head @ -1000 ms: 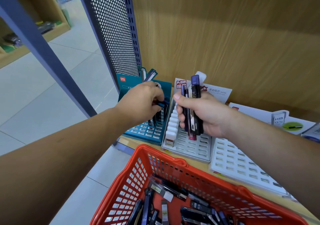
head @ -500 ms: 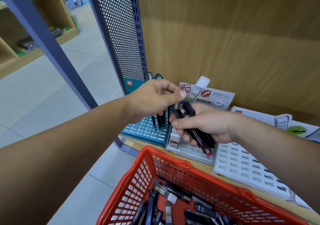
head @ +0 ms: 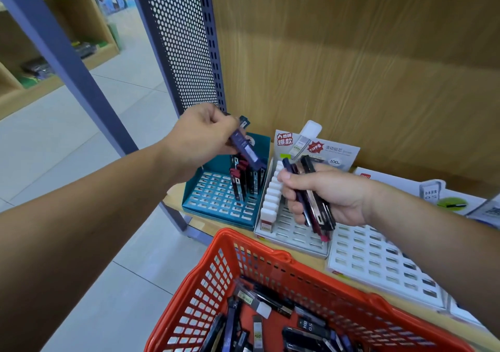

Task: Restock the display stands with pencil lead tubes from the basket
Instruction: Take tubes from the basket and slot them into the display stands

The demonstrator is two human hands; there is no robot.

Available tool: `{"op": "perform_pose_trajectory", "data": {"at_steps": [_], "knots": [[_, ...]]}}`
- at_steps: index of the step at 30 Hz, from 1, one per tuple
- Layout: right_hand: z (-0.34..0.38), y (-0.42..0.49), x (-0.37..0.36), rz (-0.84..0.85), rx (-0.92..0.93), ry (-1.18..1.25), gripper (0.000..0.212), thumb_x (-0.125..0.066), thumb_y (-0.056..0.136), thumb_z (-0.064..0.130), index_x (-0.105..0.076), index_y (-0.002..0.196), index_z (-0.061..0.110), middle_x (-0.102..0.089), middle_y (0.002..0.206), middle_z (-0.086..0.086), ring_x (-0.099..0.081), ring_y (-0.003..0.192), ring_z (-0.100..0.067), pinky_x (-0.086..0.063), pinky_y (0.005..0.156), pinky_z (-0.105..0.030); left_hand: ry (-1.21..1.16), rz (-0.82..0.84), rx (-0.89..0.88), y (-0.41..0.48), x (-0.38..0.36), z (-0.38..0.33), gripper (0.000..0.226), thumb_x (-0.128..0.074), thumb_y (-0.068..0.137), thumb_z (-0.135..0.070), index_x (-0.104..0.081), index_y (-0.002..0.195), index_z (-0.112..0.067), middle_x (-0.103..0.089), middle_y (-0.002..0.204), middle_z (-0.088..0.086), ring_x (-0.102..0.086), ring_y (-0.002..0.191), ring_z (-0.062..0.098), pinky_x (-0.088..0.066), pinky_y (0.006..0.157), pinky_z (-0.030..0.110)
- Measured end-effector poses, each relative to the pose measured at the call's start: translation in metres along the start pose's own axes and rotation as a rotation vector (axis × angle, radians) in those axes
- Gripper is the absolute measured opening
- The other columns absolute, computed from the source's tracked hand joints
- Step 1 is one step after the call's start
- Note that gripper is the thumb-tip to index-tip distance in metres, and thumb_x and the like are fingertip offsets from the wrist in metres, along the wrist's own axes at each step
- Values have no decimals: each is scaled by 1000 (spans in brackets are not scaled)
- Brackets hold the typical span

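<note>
My left hand (head: 201, 135) pinches one dark blue lead tube (head: 247, 150), tilted, above the teal display stand (head: 216, 202), where several dark and red tubes stand in the right-hand slots. My right hand (head: 322, 194) grips a bundle of dark tubes (head: 311, 197) over the grey stand (head: 295, 240), which has a row of white tubes along its left side. The orange basket (head: 259, 259) in front holds several loose tubes (head: 270, 322).
A white slotted stand (head: 378, 267) lies to the right, its slots mostly bare. A wooden back panel rises behind the stands. A perforated metal panel (head: 178, 40) and a blue post (head: 62, 43) stand at left, beside a tiled aisle.
My left hand took one blue tube from the bundle in my right hand and carried it left, over the teal stand. My right hand lowered slightly with the bundle.
</note>
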State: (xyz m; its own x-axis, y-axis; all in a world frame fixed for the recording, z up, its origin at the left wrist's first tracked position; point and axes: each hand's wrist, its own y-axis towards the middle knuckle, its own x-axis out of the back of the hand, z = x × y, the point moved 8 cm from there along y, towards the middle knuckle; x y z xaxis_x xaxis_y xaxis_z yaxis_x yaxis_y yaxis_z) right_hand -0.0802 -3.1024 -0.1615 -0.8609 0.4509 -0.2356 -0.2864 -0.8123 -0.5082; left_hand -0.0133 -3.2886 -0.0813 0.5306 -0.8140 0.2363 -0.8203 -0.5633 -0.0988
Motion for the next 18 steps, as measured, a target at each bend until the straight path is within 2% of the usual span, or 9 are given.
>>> {"op": "perform_pose_trajectory", "data": {"at_steps": [1, 3, 5, 7, 9, 11, 15, 16, 18], "knots": [[2, -1, 0, -12, 15, 66, 12, -60, 103, 22, -57, 103, 11, -55, 75, -6, -54, 61, -21, -53, 61, -38, 5, 17, -4, -2, -3, 0, 29, -55, 103, -6, -60, 75, -7, -76, 91, 23, -78, 88, 30, -65, 75, 35], [9, -1, 0, -38, 56, 205, 14, -56, 104, 23, -60, 109, 10, -59, 76, -6, -60, 66, -22, -60, 73, -44, 52, 53, 36, -11, -12, 5, 16, -55, 104, -5, -58, 89, -7, -72, 86, 26, -78, 82, 33, -66, 71, 40], [19, 1, 0, -69, 120, 319, 18, -51, 106, 25, -62, 113, 11, -66, 81, -6, -69, 79, -24, -60, 91, -48, 97, 116, 113, -23, -27, 19, 5, -51, 107, -11, -51, 102, -10, -64, 74, 20, -71, 58, 27, -62, 54, 34], [26, 3, 0, -97, 168, 385, 22, -48, 108, 25, -64, 114, 10, -76, 96, -7, -74, 101, -26, -54, 101, -49, 115, 188, 189, -34, -40, 35, 6, -50, 105, -8, -55, 103, -10, -51, 65, 9, -48, 43, 17, -40, 40, 26], [32, 4, -2, -110, 193, 424, 26, -46, 109, 24, -63, 121, 9, -77, 115, -8, -71, 115, -24, -51, 107, -48, 105, 243, 253, -44, -49, 43, 5, -59, 102, -14, -61, 100, -10, -47, 63, 6, -36, 43, 13, -27, 43, 22], [36, 2, -4, -117, 203, 462, 26, -46, 109, 21, -63, 126, 11, -75, 123, -6, -70, 118, -22, -49, 109, -45, 72, 273, 279, -52, -57, 42, 16, -68, 100, -26, -64, 97, -10, -56, 69, 5, -36, 45, 12, -25, 43, 21], [43, 0, -13, -94, 195, 436, 38, -45, 109, 23, -81, 100, 16, -76, 120, -2, -66, 123, -19, -46, 113, -41, 19, 252, 279, -61, -66, 37, 23, -73, 96, -30, -64, 92, -9, -62, 79, 17, -39, 51, 17, -29, 42, 22], [43, 1, -15, -99, 195, 421, 33, -46, 109, 23, -78, 107, 14, -76, 120, -3, -68, 119, -18, -50, 109, -40, 3, 218, 284, -61, -64, 36, 23, -74, 96, -29, -63, 93, -8, -61, 79, 21, -40, 51, 17, -30, 42, 22], [44, 1, -13, -192, 201, 322, 23, -51, 108, 20, -69, 116, 8, -78, 112, -10, -76, 98, -22, -62, 87, -38, -53, 145, 296, -58, -56, 30, 20, -73, 97, -22, -63, 99, -4, -61, 74, 20, -42, 43, 12, -31, 38, 21]]}}
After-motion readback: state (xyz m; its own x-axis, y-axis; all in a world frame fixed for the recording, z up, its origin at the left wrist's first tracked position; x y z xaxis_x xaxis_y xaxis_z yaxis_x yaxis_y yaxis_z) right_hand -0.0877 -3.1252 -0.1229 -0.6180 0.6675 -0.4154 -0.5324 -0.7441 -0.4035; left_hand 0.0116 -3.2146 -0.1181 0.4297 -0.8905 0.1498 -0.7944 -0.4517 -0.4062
